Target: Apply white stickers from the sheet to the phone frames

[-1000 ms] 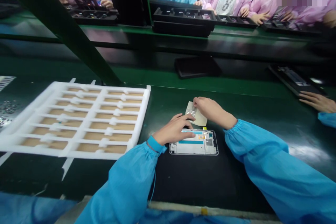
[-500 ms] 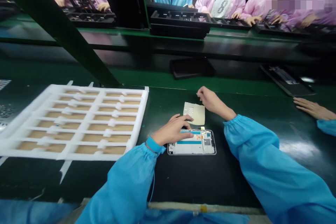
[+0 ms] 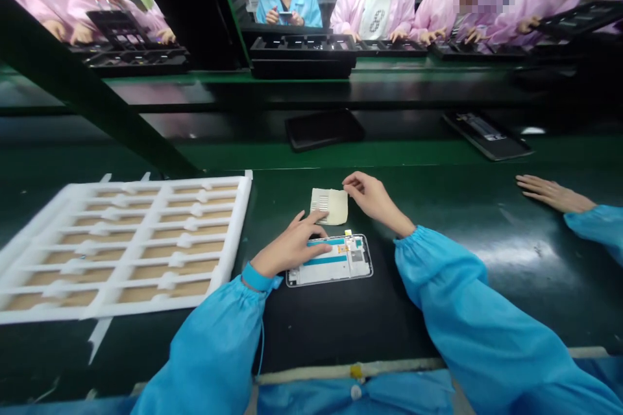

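Note:
My left hand lies with fingers spread across a white phone frame with blue strips. Its thumb rests over the frame, and a fingertip reaches the lower edge of a cream sheet bearing rows of small pale strips. A blue wrist band circles that wrist. At the sheet's upper right corner, my right hand is closed in a pinch; whatever sits between its fingertips is too small to make out. Under the phone frame lies a black mat.
To the left lies a white foam tray with brown-bottomed compartments. Behind the sheet sits a black tray, and another black tray holds a phone part. A co-worker's hand rests at right. A green post slants across the left.
My view has swung right, so things appear further left. My right hand's pinched fingertips have come down closer to the sheet's upper right corner. The left hand stays on the phone frame.

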`<state>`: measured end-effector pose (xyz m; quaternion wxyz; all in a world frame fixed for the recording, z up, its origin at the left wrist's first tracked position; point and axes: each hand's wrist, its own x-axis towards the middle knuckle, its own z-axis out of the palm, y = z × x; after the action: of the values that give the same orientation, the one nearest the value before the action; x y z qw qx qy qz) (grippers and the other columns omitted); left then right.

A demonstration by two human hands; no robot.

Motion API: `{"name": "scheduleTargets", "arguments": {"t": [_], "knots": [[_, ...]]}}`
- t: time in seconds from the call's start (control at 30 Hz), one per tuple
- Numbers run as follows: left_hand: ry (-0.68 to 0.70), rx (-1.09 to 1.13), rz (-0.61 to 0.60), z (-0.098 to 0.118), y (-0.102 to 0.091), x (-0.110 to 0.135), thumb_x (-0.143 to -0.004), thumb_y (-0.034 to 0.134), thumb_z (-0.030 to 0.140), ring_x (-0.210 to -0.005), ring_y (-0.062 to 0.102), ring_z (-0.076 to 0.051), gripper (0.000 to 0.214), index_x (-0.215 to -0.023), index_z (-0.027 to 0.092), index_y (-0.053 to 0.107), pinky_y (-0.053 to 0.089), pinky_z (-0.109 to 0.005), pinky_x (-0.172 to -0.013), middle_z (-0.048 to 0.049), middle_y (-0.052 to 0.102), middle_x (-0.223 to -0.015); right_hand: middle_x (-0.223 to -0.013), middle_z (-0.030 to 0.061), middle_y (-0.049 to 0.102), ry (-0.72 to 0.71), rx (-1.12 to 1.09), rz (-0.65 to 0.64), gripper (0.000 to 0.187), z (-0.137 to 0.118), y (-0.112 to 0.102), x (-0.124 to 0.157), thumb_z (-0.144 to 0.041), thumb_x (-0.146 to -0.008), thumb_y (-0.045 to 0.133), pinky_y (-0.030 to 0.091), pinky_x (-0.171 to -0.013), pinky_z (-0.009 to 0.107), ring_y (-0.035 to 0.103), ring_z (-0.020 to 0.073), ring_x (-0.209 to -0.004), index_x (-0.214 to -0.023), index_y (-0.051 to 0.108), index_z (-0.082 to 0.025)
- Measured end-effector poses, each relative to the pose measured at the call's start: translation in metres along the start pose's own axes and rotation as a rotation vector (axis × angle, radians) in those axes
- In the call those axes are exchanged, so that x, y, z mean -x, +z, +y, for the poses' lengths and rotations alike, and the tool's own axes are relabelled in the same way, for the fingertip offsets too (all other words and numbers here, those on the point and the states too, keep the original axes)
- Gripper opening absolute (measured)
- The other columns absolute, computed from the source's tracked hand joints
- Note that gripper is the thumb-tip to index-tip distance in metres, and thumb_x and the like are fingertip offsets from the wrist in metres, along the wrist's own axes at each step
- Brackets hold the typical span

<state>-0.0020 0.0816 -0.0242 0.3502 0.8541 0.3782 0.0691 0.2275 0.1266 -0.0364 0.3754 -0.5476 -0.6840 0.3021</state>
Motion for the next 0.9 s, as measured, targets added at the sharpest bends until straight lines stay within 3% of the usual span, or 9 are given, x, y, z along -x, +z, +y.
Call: {"name": "scheduleTargets", "arguments": {"t": [0.2,0.4,0.57,0.67,0.77,0.9], "knots": [[-0.013,0.002,-0.011,-0.002,0.003,0.000,-0.092,0.060,0.042,-0.148,0.026,-0.026,0.023,-0.098,0.021,0.067,0.011,-0.051,-0.122,-0.0066,0.033,-0.157,-0.087,0.0028,0.062,-0.053,0.194,-0.041,0.011,0.003,0.012,-0.019,-0.012,-0.082,0.057,0.045,-0.081,0.031,0.057,0.0162,-0.083,-0.083,0.065,-0.018],[-0.017,0.017,-0.010,0.000,0.002,0.004,-0.092,0.060,0.040,-0.146,0.030,-0.025,0.021,-0.094,0.020,0.065,0.006,-0.053,-0.123,-0.0079,0.037,-0.156,-0.085,0.0037,0.059,0.004,0.285,0.000,0.008,0.030,-0.011,-0.021,-0.019,-0.084,0.059,0.046,-0.080,0.032,0.057,0.0179,-0.081,-0.087,0.067,-0.017],[-0.001,-0.005,0.011,0.000,0.001,0.005,-0.093,0.060,0.040,-0.150,0.017,-0.027,0.021,-0.094,0.020,0.065,0.004,-0.054,-0.122,-0.0066,0.027,-0.160,-0.087,0.0041,0.059,-0.008,0.258,-0.035,0.014,0.040,-0.017,-0.014,-0.024,-0.089,0.056,0.046,-0.078,0.031,0.057,0.0176,-0.082,-0.089,0.068,-0.018],[0.009,-0.024,0.046,0.004,0.001,0.009,-0.092,0.061,0.038,-0.149,0.020,-0.027,0.019,-0.096,0.020,0.066,0.013,-0.052,-0.122,-0.0069,0.030,-0.159,-0.087,0.0042,0.058,-0.010,0.224,-0.051,0.007,0.039,-0.016,-0.010,-0.023,-0.083,0.062,0.045,-0.083,0.033,0.055,0.0194,-0.087,-0.083,0.067,-0.018],[0.003,-0.064,0.134,0.013,0.002,0.016,-0.093,0.060,0.037,-0.143,0.035,-0.028,0.018,-0.098,0.022,0.068,0.031,-0.048,-0.117,-0.0069,0.041,-0.152,-0.086,0.0049,0.058,-0.002,0.166,-0.028,0.006,0.036,-0.015,-0.006,-0.022,-0.081,0.063,0.043,-0.090,0.038,0.054,0.0217,-0.093,-0.077,0.064,-0.018],[0.050,-0.141,0.262,0.030,0.008,0.033,-0.095,0.058,0.033,-0.123,0.056,-0.025,0.013,-0.099,0.022,0.065,0.046,-0.042,-0.103,-0.0054,0.058,-0.136,-0.081,0.0042,0.063,0.042,-0.007,0.007,0.015,0.027,-0.017,0.007,-0.032,-0.087,0.057,0.049,-0.078,0.036,0.060,0.0187,-0.079,-0.081,0.059,-0.018]]}}
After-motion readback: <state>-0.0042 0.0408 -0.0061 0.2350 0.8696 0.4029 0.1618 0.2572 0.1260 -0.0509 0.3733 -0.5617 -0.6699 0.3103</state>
